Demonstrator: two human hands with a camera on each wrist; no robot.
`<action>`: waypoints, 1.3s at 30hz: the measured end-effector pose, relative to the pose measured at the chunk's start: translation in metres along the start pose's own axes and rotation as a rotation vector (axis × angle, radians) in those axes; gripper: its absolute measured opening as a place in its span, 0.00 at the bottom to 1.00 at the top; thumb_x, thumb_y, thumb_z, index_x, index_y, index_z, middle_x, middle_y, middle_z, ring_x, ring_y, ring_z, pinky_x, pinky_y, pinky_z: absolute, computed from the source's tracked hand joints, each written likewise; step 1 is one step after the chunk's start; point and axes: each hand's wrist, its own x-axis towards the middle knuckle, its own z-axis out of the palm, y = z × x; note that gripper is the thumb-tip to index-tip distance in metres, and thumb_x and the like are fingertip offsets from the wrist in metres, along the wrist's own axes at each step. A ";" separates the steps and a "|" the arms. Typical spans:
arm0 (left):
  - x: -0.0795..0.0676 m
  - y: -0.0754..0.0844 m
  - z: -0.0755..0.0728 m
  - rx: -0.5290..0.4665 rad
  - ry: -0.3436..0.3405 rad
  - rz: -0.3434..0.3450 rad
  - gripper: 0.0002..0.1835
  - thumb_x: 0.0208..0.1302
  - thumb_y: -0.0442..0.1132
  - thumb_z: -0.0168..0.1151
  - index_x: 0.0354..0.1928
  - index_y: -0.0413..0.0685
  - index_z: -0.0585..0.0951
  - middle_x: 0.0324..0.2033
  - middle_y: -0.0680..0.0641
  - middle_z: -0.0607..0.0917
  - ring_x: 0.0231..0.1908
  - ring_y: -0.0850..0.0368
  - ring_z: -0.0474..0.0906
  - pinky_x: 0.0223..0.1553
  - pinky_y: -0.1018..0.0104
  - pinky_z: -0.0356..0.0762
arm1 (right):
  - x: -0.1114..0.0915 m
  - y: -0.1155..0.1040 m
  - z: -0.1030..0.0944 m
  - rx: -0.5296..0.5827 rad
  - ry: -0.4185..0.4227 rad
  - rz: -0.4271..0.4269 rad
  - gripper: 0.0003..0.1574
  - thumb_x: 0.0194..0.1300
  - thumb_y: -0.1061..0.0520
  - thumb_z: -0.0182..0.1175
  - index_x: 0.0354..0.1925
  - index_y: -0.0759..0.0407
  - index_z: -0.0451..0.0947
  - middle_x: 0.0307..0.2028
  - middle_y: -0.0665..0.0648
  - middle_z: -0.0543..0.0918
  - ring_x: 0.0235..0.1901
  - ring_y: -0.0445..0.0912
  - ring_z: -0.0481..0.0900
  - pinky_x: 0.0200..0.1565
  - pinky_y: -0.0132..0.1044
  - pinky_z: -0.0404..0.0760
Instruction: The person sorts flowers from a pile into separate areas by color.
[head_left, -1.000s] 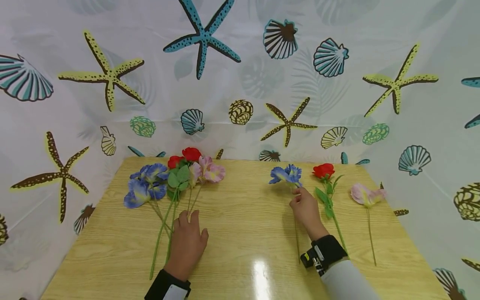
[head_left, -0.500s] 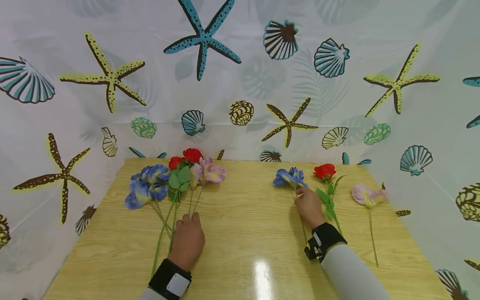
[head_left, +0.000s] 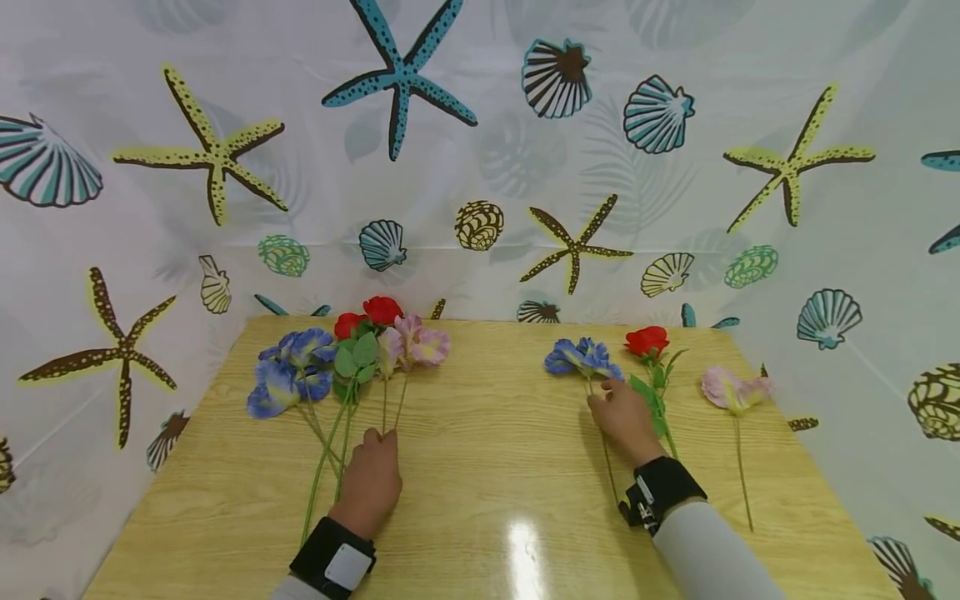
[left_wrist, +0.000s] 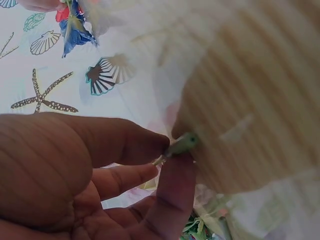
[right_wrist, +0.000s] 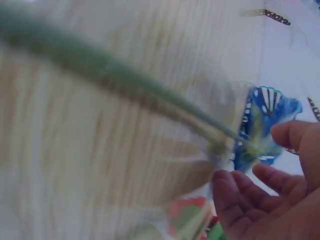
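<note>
My left hand pinches a thin stem between thumb and fingertips, below the pink flowers of the left group. In the left wrist view the green stem end pokes out from between thumb and forefinger. My right hand is at the right of the blue flower, just below its petals. The right wrist view shows that hand's thumb and fingers spread apart, with the blue bloom beyond them and its long green stem running off to the left.
Blue flowers and red roses lie at the left of the wooden table. Right of my right hand lie one red rose and a single pink flower. A patterned cloth hangs behind.
My left hand's fingers have closed on the stem from a looser pose. The blue flower has shifted slightly right, and my right hand's fingers have loosened from its stem.
</note>
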 end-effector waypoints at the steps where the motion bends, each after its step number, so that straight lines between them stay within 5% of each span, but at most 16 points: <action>1: 0.000 0.000 -0.001 0.001 0.000 0.002 0.18 0.55 0.24 0.51 0.50 0.30 0.71 0.38 0.31 0.71 0.26 0.40 0.71 0.21 0.51 0.75 | -0.002 0.000 -0.001 -0.003 -0.016 -0.011 0.31 0.63 0.48 0.50 0.58 0.65 0.65 0.50 0.72 0.74 0.44 0.59 0.73 0.41 0.55 0.75; 10: -0.002 -0.002 -0.011 -0.045 -0.003 -0.003 0.11 0.57 0.23 0.47 0.42 0.27 0.73 0.33 0.33 0.69 0.17 0.48 0.70 0.16 0.56 0.72 | -0.021 -0.005 -0.011 -0.040 -0.056 -0.152 0.33 0.63 0.48 0.51 0.61 0.64 0.61 0.55 0.71 0.71 0.51 0.61 0.69 0.47 0.59 0.72; 19: 0.001 -0.016 -0.006 -0.130 -0.063 -0.088 0.17 0.51 0.23 0.48 0.46 0.28 0.69 0.38 0.29 0.65 0.14 0.53 0.66 0.15 0.59 0.69 | -0.040 -0.013 -0.011 0.061 -0.076 -0.117 0.30 0.63 0.46 0.51 0.59 0.60 0.65 0.55 0.69 0.72 0.48 0.59 0.73 0.44 0.56 0.76; 28: 0.001 -0.011 -0.015 -0.187 -0.080 -0.128 0.22 0.51 0.23 0.47 0.52 0.31 0.67 0.42 0.26 0.67 0.15 0.52 0.64 0.14 0.60 0.63 | -0.050 -0.011 -0.002 0.103 -0.072 -0.078 0.28 0.63 0.48 0.52 0.58 0.60 0.66 0.55 0.67 0.73 0.47 0.56 0.74 0.44 0.55 0.77; 39: 0.002 0.004 -0.025 -0.275 -0.039 -0.126 0.25 0.50 0.24 0.52 0.55 0.35 0.69 0.39 0.35 0.78 0.33 0.48 0.73 0.26 0.56 0.72 | -0.060 -0.017 -0.010 0.150 -0.040 -0.080 0.30 0.63 0.43 0.50 0.58 0.58 0.67 0.55 0.66 0.73 0.48 0.55 0.72 0.43 0.54 0.78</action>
